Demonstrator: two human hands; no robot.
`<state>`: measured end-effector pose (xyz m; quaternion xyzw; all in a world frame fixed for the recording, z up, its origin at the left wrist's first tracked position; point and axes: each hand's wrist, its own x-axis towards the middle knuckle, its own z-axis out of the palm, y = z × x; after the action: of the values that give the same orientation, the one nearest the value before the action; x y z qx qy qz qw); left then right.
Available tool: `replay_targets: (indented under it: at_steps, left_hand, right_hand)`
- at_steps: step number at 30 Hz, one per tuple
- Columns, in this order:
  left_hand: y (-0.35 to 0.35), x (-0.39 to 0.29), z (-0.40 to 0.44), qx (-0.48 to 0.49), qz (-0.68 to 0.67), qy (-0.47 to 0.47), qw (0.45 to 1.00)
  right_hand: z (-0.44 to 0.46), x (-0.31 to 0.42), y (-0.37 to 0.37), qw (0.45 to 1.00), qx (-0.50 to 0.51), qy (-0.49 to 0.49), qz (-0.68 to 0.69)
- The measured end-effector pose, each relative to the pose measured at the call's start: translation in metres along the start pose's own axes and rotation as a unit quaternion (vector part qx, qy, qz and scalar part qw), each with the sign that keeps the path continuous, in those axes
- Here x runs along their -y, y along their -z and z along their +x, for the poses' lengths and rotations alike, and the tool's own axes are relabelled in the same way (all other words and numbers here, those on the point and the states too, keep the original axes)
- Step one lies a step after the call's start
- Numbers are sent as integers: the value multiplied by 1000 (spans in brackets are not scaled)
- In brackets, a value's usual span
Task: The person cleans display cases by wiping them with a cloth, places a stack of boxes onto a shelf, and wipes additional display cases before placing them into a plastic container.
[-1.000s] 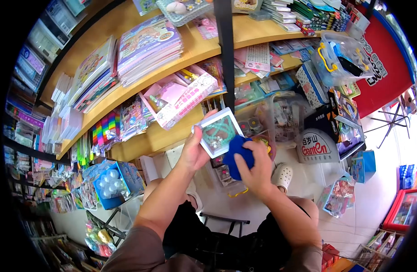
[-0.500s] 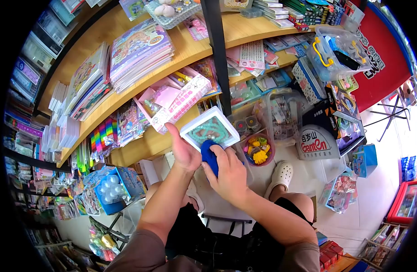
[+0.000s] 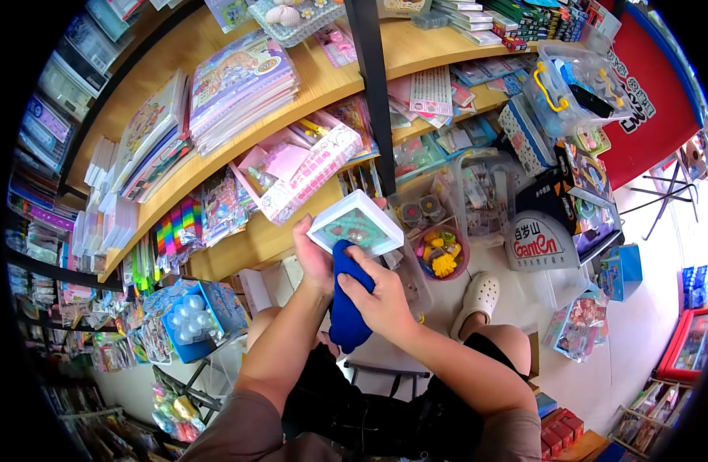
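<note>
A shallow white box (image 3: 392, 237) with a clear top sits tilted in front of me, with a green beaded bracelet (image 3: 354, 225) visible inside. My left hand (image 3: 314, 258) supports the box from its left side and below; most of its fingers are hidden behind it. A fingertip shows at the far edge. My right hand (image 3: 377, 296) grips a dark blue cloth (image 3: 348, 308), its upper end pressed against the near edge of the box. The rest of the cloth hangs down between my forearms.
A curved wooden shelf (image 3: 315, 88) with stacked booklets (image 3: 238, 85) and a pink box (image 3: 311, 173) runs ahead. Clear bins (image 3: 485, 196), a pink basket (image 3: 438, 250) and a Ganten carton (image 3: 542, 242) stand at right. A blue box of clear balls (image 3: 192, 319) is at left.
My left hand has closed around the box, its thumb no longer sticking up. The cloth, bunched under my right hand before, now hangs lower. The box has shifted slightly.
</note>
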<state>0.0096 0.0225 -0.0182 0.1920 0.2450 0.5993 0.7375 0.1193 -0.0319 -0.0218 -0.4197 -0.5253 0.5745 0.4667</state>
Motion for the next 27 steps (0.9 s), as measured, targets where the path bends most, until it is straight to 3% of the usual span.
replay_targets:
  at_steps: [8,10,11,12,16,20,21,24,27]
  left_hand:
    - [16,12,2,30,70,64,995]
    - [28,22,-1,70,-145,123,979]
    - [31,27,-3,8,-63,119,991]
    - [20,27,-4,-53,20,114,992]
    - [4,26,-3,-94,63,166,980]
    - [3,25,-1,-50,78,201,975]
    - [1,21,-3,12,49,236,971]
    - [0,20,-1,-33,44,245,968]
    - [-1,20,0,-90,127,209,965]
  right_hand:
    - [7,14,12,998,34,-52,15]
    - [12,24,16,996,47,-68,31]
    - [13,18,18,999,31,-13,33]
    - [12,19,19,999,11,-24,21]
    - [11,22,26,997,-34,-58,-22]
    - [7,28,32,994,-16,-42,-96]
    - [6,23,33,992,-6,-24,-123]
    - [9,15,42,980,51,12,-193]
    - [16,21,55,959,111,26,-261]
